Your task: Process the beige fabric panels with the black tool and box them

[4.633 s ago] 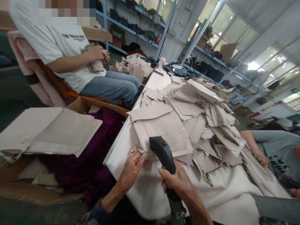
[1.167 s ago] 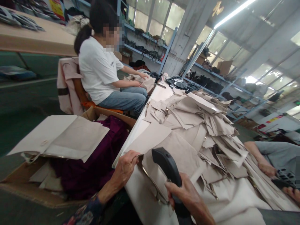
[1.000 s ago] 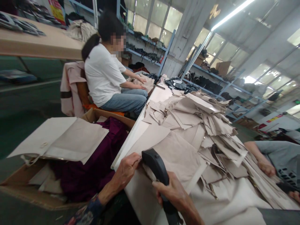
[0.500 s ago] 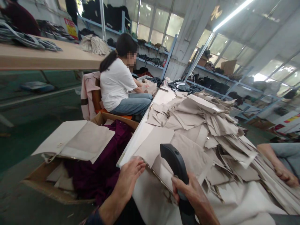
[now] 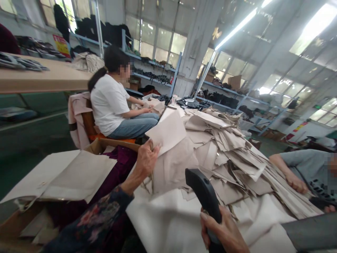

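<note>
My left hand (image 5: 149, 158) is closed on the lower left edge of a flat beige fabric piece (image 5: 170, 130), lifted at the left side of the work table. In my right hand (image 5: 223, 225) is a black handheld tool (image 5: 202, 186) with a curved, blunt upper end; its lower part is hidden, so I cannot tell its exact kind. Beneath and around the tool lie more beige pieces (image 5: 176, 165), some with small metal-looking bits along their edges. A large pile of similar pieces (image 5: 226, 137) rises beyond my right hand.
On the left stands a cardboard box (image 5: 13, 225) holding purple cloth (image 5: 123, 156), with beige pieces (image 5: 79, 175) across its top. A seated co-worker (image 5: 110, 95) handles beige pieces farther along. Another person's hand (image 5: 297, 182) is at the right. Shelves (image 5: 158, 65) line the back.
My left hand has moved forward from the table edge and now grips a beige piece, which is raised and turned. My right hand still holds the black tool. The view has shifted right.
</note>
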### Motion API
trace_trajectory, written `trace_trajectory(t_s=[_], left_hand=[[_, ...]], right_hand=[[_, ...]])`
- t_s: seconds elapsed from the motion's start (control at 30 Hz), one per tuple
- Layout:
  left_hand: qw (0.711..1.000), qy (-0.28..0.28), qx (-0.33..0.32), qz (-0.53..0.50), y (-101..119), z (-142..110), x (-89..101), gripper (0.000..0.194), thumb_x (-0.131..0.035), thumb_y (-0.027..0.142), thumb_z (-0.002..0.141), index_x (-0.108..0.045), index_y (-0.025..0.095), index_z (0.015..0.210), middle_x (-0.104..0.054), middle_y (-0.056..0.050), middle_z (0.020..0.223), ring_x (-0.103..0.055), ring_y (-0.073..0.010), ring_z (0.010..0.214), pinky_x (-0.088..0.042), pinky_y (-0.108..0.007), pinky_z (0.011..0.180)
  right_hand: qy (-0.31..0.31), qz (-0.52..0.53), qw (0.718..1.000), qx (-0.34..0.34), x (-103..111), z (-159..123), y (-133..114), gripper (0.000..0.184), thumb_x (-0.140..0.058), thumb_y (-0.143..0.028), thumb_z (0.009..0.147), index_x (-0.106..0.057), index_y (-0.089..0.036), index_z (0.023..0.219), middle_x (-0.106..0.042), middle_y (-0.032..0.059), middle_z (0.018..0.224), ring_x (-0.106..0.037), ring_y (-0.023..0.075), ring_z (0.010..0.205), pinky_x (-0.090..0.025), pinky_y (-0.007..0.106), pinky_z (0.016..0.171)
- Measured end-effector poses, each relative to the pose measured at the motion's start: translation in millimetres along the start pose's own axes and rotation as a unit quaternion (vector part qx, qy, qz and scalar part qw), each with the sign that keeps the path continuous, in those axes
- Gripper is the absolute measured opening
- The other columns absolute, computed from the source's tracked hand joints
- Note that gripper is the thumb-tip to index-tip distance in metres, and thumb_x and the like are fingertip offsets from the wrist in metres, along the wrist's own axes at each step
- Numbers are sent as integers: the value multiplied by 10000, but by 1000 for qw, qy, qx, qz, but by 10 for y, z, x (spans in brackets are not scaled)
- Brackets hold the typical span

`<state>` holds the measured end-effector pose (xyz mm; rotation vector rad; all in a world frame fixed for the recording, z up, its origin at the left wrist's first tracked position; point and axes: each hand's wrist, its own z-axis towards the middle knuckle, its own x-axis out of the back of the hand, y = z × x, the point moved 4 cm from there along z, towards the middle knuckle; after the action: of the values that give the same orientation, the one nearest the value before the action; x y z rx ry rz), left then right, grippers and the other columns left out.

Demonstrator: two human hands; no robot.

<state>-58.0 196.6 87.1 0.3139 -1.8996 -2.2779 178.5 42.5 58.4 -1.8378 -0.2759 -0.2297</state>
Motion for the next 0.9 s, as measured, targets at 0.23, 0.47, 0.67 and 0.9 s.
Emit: trace_trajectory(t_s=[0.23, 0.47, 0.67, 0.9], left_hand=[[693, -123, -481, 523, 435, -232, -173, 297, -398, 140, 901, -624, 119, 1093, -596, -123, 951, -530, -273, 908, -428, -413, 792], [693, -305, -386, 528, -1055, -902, -153, 323, -483, 67, 833, -599, 55, 1135, -627, -174, 1127, -558, -274, 1054, -477, -412, 901], [764, -279, -419, 403, -1316, -1165, 20, 413, -387, 76, 856, -533, 65, 1242, -557, -172, 1297, -453, -270, 1254, -407, -477, 1047], [797, -260, -425, 340, -1341, -1135, 71, 540, -325, -91, 709, -571, 10, 1180, -596, -194, 1219, -483, -251, 1228, -448, -431, 1039]], right_hand=[[12, -16, 1000, -19, 145, -204, 176, 388, -566, -551, 768, -482, -173, 747, -495, -36, 444, -444, 95, 391, -362, 207, 424], [-29, -53, 993, -97, 147, -429, 378, 227, -571, -374, 762, -452, -183, 725, -498, -54, 462, -467, 90, 377, -383, 197, 419], [-75, -61, 987, -128, -50, -366, 416, 97, -527, -237, 763, -476, -174, 710, -522, -53, 473, -479, 83, 371, -389, 175, 395], [-134, -62, 981, -125, -358, 63, 395, 127, -556, -256, 769, -504, -156, 713, -537, -37, 486, -477, 76, 371, -386, 157, 365]])
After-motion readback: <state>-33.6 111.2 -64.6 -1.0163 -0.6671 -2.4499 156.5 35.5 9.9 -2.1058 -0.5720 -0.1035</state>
